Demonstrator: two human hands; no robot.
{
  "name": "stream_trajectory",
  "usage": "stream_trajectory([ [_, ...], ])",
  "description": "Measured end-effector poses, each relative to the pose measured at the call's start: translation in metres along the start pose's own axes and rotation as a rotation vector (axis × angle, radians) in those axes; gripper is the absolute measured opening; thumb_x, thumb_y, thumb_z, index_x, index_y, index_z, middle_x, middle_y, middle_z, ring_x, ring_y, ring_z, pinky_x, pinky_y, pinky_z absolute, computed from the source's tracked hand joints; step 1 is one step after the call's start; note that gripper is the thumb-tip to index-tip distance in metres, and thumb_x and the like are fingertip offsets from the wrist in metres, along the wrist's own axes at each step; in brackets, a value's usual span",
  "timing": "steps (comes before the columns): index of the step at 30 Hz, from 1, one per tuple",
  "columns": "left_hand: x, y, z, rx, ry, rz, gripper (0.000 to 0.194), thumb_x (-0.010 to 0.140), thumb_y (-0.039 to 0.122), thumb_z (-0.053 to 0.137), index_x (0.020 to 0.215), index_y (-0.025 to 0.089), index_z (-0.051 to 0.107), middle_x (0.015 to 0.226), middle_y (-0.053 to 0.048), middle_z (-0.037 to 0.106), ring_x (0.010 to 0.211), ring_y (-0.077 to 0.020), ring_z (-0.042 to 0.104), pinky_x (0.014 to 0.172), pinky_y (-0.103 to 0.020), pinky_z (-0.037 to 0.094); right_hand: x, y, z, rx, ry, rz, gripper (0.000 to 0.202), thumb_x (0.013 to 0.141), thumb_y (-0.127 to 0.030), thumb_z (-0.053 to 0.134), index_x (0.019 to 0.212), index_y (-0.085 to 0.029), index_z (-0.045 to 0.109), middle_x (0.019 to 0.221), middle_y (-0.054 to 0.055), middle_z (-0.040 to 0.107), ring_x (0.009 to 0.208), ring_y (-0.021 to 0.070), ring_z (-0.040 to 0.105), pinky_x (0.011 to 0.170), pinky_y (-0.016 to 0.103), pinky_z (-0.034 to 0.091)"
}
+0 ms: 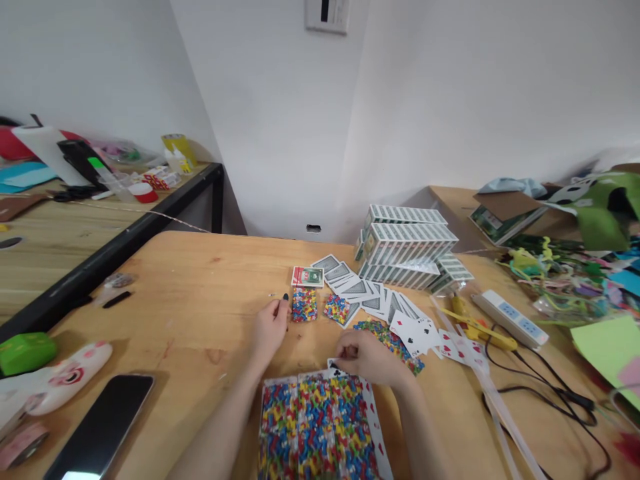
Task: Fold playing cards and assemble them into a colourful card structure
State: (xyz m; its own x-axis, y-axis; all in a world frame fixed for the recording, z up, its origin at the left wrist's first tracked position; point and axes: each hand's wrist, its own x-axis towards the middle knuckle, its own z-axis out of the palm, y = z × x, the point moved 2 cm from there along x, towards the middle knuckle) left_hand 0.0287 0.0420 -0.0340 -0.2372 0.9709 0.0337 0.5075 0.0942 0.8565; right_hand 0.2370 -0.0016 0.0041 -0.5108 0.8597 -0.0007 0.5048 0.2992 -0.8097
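Note:
My right hand [367, 357] pinches a playing card [338, 373] with a club on it, at the far edge of a large panel [315, 427] covered in a red, blue, yellow and green pattern. Another strip of cards [376, 430] shows along the panel's right side. My left hand [271, 327] is closed, fingertips together, with a small dark spot at the tip; what it holds, if anything, I cannot make out. Just right of it lies a small patterned rectangle [305, 305], below a red and green card pack [307, 277]. A smaller patterned piece [337, 308] lies beside these.
Face-down cards [357, 288] fan out toward striped card cartons [410, 243]. A patterned strip [393, 343] lies near face-up cards [415, 333]. To the right are a yellow glue gun [483, 327], a power strip [510, 318] and cables; at left, a phone [103, 427].

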Motion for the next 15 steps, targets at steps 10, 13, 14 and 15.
stream_trajectory([
  [10,0.008,-0.003,0.001,-0.096,-0.036,0.028,0.032,0.079,0.041,0.039,0.06,0.017,0.052,0.037,0.006,0.043,0.04,-0.0101,0.046,0.046,-0.02,0.034,-0.024,0.036,-0.054,-0.24,0.388,0.302,0.023,0.072,-0.033,0.052,0.086,-0.021,0.065,0.086,0.006,0.065,0.075,0.0206,0.059,0.064,0.03,0.044],
  [13,0.009,-0.006,0.003,-0.053,-0.033,0.057,0.033,0.079,0.041,0.039,0.06,0.018,0.052,0.039,0.005,0.045,0.042,-0.0108,0.048,0.047,-0.02,0.034,-0.045,0.06,-0.077,-0.614,0.494,0.45,0.042,0.065,-0.037,0.058,0.1,-0.014,0.061,0.106,0.014,0.059,0.102,0.0297,0.05,0.082,0.037,0.038],
  [14,0.01,-0.007,0.003,-0.044,-0.031,0.062,0.033,0.079,0.041,0.039,0.06,0.018,0.052,0.039,0.005,0.045,0.042,-0.0111,0.048,0.047,-0.02,0.033,-0.052,0.068,-0.081,-0.699,0.465,0.509,0.047,0.063,-0.039,0.06,0.101,-0.011,0.06,0.108,0.017,0.057,0.104,0.0318,0.049,0.083,0.038,0.037],
  [15,0.01,-0.008,0.004,-0.036,-0.03,0.066,0.033,0.079,0.04,0.038,0.06,0.018,0.052,0.039,0.005,0.045,0.043,-0.0113,0.048,0.047,-0.02,0.033,-0.057,0.074,-0.083,-0.745,0.422,0.578,0.05,0.062,-0.04,0.06,0.103,-0.01,0.058,0.106,0.019,0.057,0.101,0.0321,0.051,0.081,0.038,0.038],
])
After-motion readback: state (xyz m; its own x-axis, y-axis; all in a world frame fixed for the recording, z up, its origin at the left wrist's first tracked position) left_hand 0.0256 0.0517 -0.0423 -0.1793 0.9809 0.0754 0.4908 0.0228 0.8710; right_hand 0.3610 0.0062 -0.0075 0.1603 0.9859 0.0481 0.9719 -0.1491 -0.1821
